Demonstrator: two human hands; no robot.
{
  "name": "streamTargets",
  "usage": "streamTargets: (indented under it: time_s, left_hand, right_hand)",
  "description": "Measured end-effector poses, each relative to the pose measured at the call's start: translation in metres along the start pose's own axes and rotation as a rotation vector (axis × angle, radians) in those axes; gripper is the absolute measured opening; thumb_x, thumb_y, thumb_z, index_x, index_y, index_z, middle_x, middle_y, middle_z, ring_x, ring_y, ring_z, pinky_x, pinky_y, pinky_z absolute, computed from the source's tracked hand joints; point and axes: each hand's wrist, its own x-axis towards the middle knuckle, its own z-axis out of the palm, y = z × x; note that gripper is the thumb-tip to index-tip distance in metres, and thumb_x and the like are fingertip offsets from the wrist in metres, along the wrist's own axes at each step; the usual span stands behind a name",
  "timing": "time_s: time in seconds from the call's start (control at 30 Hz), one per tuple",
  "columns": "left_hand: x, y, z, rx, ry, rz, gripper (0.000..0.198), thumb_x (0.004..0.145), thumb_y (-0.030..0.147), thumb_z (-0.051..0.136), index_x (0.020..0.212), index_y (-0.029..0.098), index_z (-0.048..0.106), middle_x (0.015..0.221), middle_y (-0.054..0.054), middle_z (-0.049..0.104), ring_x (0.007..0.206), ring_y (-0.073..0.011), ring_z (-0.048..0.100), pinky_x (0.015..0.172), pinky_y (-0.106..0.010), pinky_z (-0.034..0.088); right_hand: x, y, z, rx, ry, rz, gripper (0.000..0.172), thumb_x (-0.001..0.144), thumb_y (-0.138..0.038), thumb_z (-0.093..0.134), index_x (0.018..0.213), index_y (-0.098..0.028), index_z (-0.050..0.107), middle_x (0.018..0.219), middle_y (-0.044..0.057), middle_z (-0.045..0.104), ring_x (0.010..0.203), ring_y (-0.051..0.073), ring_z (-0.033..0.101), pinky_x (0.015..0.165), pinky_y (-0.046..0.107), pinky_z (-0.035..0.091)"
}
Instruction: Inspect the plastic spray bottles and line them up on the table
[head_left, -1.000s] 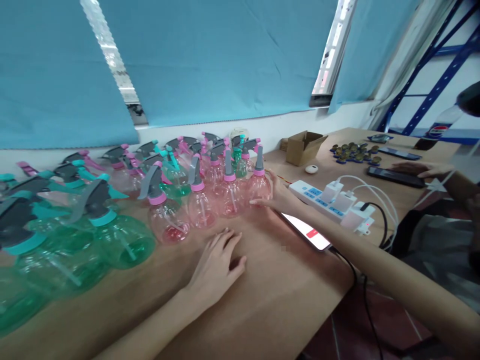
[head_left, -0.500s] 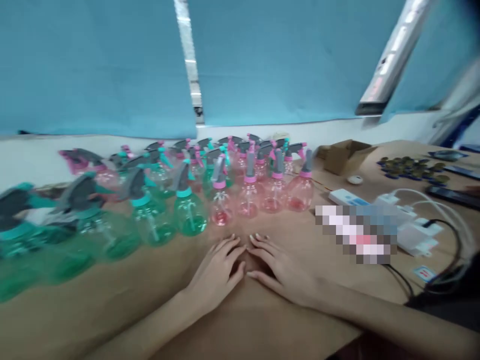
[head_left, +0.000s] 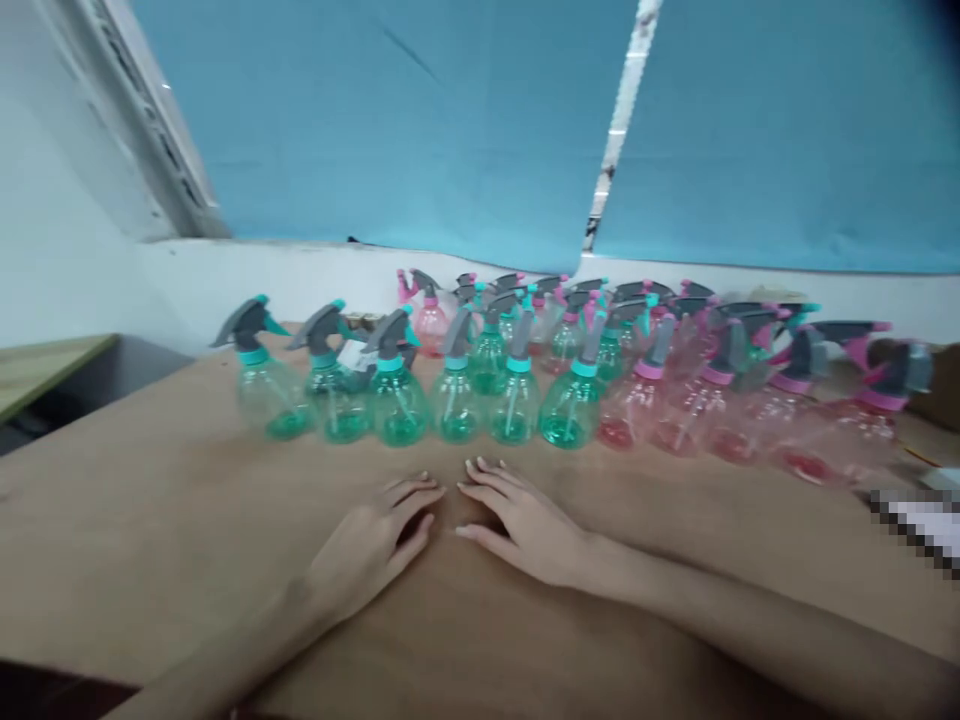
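My left hand (head_left: 379, 545) rests on the wooden table (head_left: 150, 530), palm down, fingers stretched out and holding nothing. Close beside it lies my right hand (head_left: 525, 525), also flat with its fingers apart. The fingertips of both hands point toward each other with a small gap between them. Just beyond them stands a front row of spray bottles: green ones such as this green spray bottle (head_left: 568, 415) on the left, and pink ones such as this pink spray bottle (head_left: 630, 412) on the right. All have grey trigger heads.
More spray bottles, pink (head_left: 431, 325) and green (head_left: 489, 355), stand behind the front row. At the right edge are a cardboard box (head_left: 937, 395) and a blurred-out patch. A blue cloth (head_left: 420, 130) covers the wall behind. Another wooden surface (head_left: 52, 375) lies at the far left.
The view has swung left, so the bottles appear further right and the power strip and cables have left the frame. Both hands stay flat on the table, now slightly further apart.
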Motion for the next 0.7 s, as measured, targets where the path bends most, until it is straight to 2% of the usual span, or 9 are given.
streamTargets:
  time_s: [0.1, 0.2, 0.3, 0.4, 0.53, 0.7]
  left_hand:
    - [-0.021, -0.031, -0.019, -0.061, 0.136, -0.142, 0.024, 0.089, 0.030, 0.045, 0.105, 0.025, 0.062, 0.105, -0.004, 0.067, 0.098, -0.0229, 0.063, 0.089, -0.040, 0.049]
    - [-0.032, -0.070, -0.037, -0.128, 0.423, -0.354, 0.017, 0.081, 0.037, 0.055, 0.092, 0.026, 0.062, 0.096, -0.002, 0.066, 0.087, -0.0249, 0.063, 0.084, -0.043, 0.049]
    - [-0.028, -0.108, -0.053, -0.128, 0.658, -0.486, 0.026, 0.080, 0.042, 0.053, 0.096, 0.022, 0.054, 0.097, -0.006, 0.059, 0.092, -0.0270, 0.060, 0.079, -0.044, 0.051]
    - [-0.016, -0.135, -0.066, -0.144, 0.832, -0.570, 0.045, 0.072, 0.042, 0.061, 0.107, 0.019, 0.045, 0.112, -0.011, 0.049, 0.107, -0.0303, 0.053, 0.084, -0.046, 0.050]
    - [-0.001, -0.152, -0.071, -0.197, 0.859, -0.594, 0.074, 0.064, 0.043, 0.072, 0.122, 0.017, 0.035, 0.128, -0.014, 0.039, 0.121, -0.0349, 0.044, 0.098, -0.049, 0.040]
    - [0.003, -0.158, -0.065, -0.334, 0.785, -0.515, 0.083, 0.073, 0.048, 0.066, 0.132, 0.011, 0.023, 0.135, -0.017, 0.036, 0.123, -0.0373, 0.042, 0.099, -0.048, 0.037]
  right_hand:
    - [0.034, -0.018, 0.022, 0.021, -0.001, -0.070, 0.050, 0.092, -0.047, 0.044, 0.129, -0.013, 0.052, 0.141, 0.013, 0.045, 0.133, 0.024, 0.036, 0.111, 0.045, 0.027]
    - [0.065, -0.034, 0.043, 0.064, 0.004, -0.154, 0.049, 0.093, -0.047, 0.044, 0.128, -0.014, 0.053, 0.139, 0.012, 0.047, 0.133, 0.023, 0.035, 0.111, 0.044, 0.026]
    - [0.093, -0.048, 0.060, 0.093, -0.005, -0.209, 0.049, 0.092, -0.048, 0.044, 0.128, -0.016, 0.053, 0.139, 0.012, 0.047, 0.133, 0.023, 0.036, 0.111, 0.045, 0.027]
    - [0.117, -0.060, 0.071, 0.117, -0.022, -0.249, 0.050, 0.091, -0.050, 0.045, 0.128, -0.017, 0.052, 0.139, 0.011, 0.048, 0.132, 0.022, 0.038, 0.110, 0.043, 0.029]
    - [0.140, -0.071, 0.079, 0.150, -0.039, -0.289, 0.051, 0.091, -0.049, 0.047, 0.131, -0.017, 0.050, 0.137, 0.010, 0.050, 0.130, 0.019, 0.040, 0.109, 0.038, 0.032]
    - [0.153, -0.071, 0.083, 0.186, -0.052, -0.294, 0.059, 0.089, -0.051, 0.049, 0.136, -0.016, 0.044, 0.138, 0.011, 0.049, 0.130, 0.021, 0.041, 0.108, 0.038, 0.032]
